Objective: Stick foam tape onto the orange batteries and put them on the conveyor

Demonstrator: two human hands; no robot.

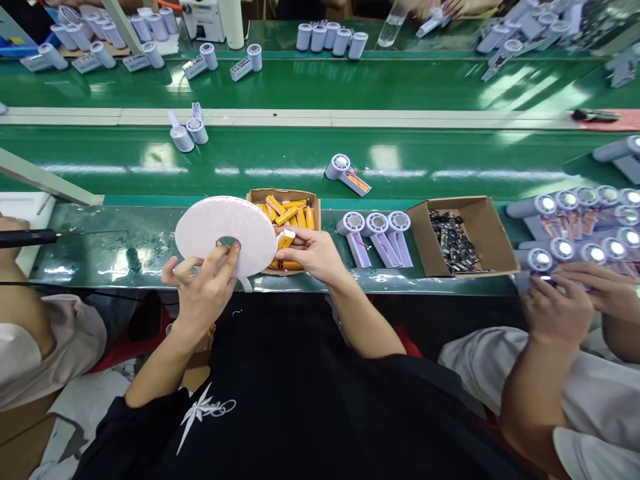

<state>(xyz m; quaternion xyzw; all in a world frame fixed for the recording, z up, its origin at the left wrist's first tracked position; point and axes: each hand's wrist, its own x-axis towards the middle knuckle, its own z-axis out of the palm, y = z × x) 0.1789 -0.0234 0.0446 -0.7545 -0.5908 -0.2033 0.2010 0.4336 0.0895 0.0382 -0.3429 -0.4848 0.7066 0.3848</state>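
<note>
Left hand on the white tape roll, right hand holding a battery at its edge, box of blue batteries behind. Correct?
No. Head view: the batteries in the box are orange, not blue. Left hand on tape roll, right hand holding battery at its edge: correct.

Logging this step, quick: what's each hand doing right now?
Left hand: closed on the white tape roll.
Right hand: pinching a battery.

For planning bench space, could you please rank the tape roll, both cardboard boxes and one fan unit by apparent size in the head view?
1. Box of dark parts and tape roll look about alike; the roll is held nearer the camera.
2. Box of yellow cells, partly hidden.
3. Fan unit.
</note>
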